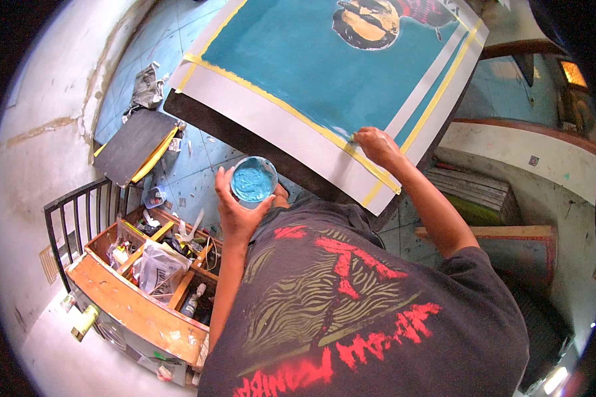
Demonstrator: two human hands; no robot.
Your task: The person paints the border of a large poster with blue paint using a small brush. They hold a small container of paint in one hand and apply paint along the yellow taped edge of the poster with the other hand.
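Work surface was a large white sheet [258, 119] on a dark flat board [212, 127], set at an angle, corner toward the person. Flat teal painted field [298, 59] covered most of it, bordered by yellow tape strips [271, 98], with a black-and-tan painted figure [366, 26] near the far edge. Room: blue tiled floor [192, 169], scuffed white wall [53, 145] on the left, black slatted rack [76, 194] beside an orange-brown wooden compartment box [112, 291] full of clutter, including a crinkled white plastic bag [159, 264]. A dark rectangular panel with yellow edging [136, 142] lay beyond the rack. Left hand [235, 215] was curled around a round tub of thick blue paint [253, 180], just off the sheet's near edge; paint looked creamy, ridged. Right hand [379, 147] had fingers bunched narrow at the field's near border, by the tape; couldn't tell what, if anything, it gripped. Paint there was streaky, paler.
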